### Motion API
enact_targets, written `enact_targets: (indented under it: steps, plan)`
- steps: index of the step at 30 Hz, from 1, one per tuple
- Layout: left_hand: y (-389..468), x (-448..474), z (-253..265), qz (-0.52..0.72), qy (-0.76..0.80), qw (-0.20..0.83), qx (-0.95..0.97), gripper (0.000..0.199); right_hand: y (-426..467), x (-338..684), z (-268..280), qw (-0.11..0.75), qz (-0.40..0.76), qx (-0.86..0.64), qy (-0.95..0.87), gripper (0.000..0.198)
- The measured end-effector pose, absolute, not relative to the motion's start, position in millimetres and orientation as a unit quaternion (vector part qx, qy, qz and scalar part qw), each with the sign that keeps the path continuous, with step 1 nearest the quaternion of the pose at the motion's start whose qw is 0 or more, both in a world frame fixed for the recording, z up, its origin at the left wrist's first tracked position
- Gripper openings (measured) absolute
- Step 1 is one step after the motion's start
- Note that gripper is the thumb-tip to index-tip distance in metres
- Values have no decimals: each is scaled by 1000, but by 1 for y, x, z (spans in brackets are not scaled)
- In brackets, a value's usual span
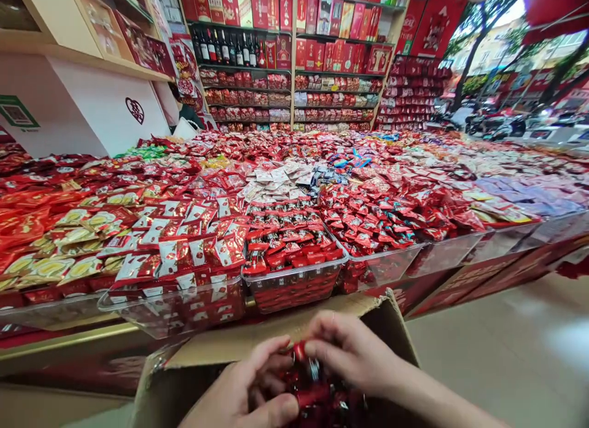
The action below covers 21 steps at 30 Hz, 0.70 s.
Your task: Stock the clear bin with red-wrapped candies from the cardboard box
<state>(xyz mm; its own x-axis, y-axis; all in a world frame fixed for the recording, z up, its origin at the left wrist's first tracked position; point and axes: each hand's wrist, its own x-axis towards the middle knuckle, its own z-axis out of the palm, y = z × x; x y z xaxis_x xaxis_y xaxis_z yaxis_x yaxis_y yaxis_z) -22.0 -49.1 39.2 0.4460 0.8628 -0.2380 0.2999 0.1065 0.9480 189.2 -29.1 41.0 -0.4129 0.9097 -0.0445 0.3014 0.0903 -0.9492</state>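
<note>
An open cardboard box (216, 348) stands below me, its inside dark around my hands. My right hand (352, 351) comes in from the right with bent fingers and pinches a small shiny red packet (300, 352). My left hand (248, 388) is curled beside it, thumb and fingers around several red wrapped packets (315, 394). Blur and shadow hide how many it holds. Just beyond the box, a clear plastic bin (294, 275) holds rows of small red packets. To its left, another clear bin (172, 305) is heaped with red-and-white packets.
Heaps of packaged sweets (377, 213) cover the long display counter. Red packets in a clear-walled bin (391, 259) lie right of the middle bin. Shelves (294, 66) with bottles and red boxes stand behind. Tiled floor (488, 348) lies at right. A person (184, 109) is partly visible behind the counter.
</note>
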Motion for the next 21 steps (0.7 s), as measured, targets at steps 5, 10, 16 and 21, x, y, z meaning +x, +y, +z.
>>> enact_targets:
  steps: [5,10,16,21]
  plan:
    - [-48,10,25,294,456,670,506,56,-12,182,44,410,628,-419,-512,30]
    - [-48,14,32,369,436,684,453,61,-10,179,38,448,604,-426,-502,31]
    - [-46,23,24,397,491,625,458,63,-16,173,28,448,620,-414,-493,29]
    - [-44,22,10,387,502,615,469,77,-21,173,25,459,656,-400,-445,34]
